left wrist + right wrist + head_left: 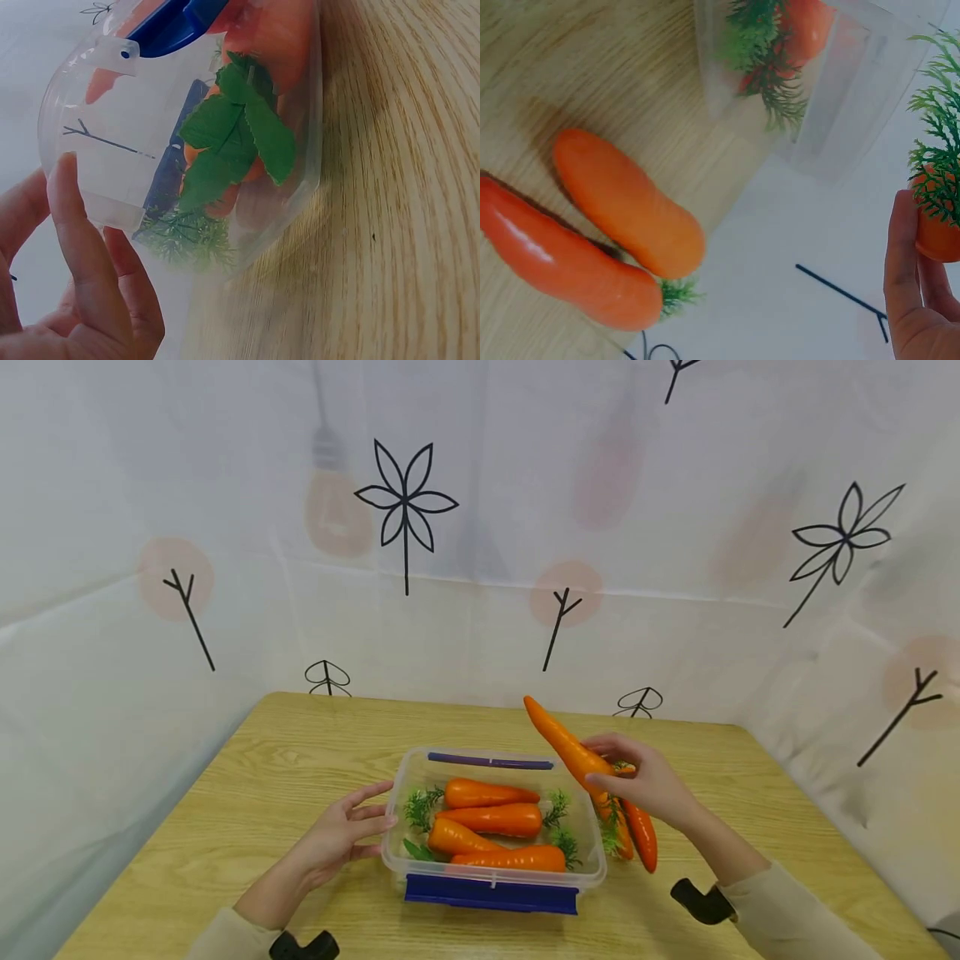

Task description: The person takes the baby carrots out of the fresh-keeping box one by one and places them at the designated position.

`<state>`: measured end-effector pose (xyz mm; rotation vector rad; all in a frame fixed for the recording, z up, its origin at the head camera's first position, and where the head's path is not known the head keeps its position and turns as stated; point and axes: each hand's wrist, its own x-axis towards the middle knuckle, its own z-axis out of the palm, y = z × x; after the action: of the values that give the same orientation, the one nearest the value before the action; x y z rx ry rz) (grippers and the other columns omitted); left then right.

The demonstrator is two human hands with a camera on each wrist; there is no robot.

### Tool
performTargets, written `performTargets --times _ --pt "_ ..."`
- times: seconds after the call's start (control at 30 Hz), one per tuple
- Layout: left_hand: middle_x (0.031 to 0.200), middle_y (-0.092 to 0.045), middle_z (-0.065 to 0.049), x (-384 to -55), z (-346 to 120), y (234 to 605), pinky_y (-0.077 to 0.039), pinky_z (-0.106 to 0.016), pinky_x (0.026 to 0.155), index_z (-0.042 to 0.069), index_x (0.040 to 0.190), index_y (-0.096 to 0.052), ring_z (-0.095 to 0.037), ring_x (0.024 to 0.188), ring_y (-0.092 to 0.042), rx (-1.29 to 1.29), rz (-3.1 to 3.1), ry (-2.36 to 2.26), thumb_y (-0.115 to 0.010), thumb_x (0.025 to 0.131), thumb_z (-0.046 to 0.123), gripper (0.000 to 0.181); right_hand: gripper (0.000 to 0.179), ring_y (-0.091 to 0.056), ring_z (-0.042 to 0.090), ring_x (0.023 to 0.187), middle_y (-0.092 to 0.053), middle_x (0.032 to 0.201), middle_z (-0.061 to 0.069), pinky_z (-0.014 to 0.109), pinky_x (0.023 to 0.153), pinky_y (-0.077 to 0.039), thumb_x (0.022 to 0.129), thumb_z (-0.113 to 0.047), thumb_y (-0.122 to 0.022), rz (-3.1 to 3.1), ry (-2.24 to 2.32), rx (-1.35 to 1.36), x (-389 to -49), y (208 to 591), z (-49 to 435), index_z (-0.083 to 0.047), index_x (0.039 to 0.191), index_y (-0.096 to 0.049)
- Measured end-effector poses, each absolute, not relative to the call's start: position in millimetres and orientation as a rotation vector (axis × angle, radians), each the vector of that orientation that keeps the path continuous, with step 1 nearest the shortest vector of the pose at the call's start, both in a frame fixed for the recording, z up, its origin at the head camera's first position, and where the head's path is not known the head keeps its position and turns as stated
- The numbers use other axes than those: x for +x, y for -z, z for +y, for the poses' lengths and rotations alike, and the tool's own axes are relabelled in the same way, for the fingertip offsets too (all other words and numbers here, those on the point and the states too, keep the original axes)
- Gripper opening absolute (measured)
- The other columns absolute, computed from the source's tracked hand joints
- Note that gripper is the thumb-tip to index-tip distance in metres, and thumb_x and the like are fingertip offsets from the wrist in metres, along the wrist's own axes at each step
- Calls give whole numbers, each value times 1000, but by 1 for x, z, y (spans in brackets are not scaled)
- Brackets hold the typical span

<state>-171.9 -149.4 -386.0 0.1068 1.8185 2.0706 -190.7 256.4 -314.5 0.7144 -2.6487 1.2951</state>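
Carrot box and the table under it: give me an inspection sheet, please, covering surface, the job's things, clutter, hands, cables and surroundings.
Surface: wood-grain table.
Job's things: clear box with blue clips, holding four visible carrots and greenery; two loose carrots lie on the table to its right.
Clutter: nothing seen.
Left hand: fingers extended at the box's left side.
Right hand: holds another carrot, raised by the box's right side.
Cables: thin dark line at the head view's lower right edge, possibly a cable.
Surroundings: pale backdrop with plant drawings.
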Motion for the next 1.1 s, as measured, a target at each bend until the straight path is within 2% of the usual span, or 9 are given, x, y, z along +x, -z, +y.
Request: performTargets --times 0.27,0.73,1.1 --pt "123 -51 -18 -171 -148 384 -54 -26 67 5 144 -30 -22 95 -59 105 1808 -2078 -67 87 13 69 38 -55 19 93 -59 112 16 29 67 -53 87 -11 -67 -2609 -1312 590 -181 323 270 -4 123 -56" --pt "124 -50 -20 -171 -147 385 -54 -26 67 4 144 -29 -23 96 -59 105 1802 -2082 -67 87 13 69 43 -53 4 92 -56 117 15 30 70 -50 89 -23 -66 -2643 -1247 334 -173 342 303 -6 127 -53" --pt "126 -49 -20 -172 -149 385 -54 -26 66 5 145 -27 -24 98 -59 124 1802 -2086 -66 87 13 70 47 -53 2 89 -53 119 21 29 68 -51 90 -26 -63 -2673 -1256 200 -167 356 326 -2 129 -50"
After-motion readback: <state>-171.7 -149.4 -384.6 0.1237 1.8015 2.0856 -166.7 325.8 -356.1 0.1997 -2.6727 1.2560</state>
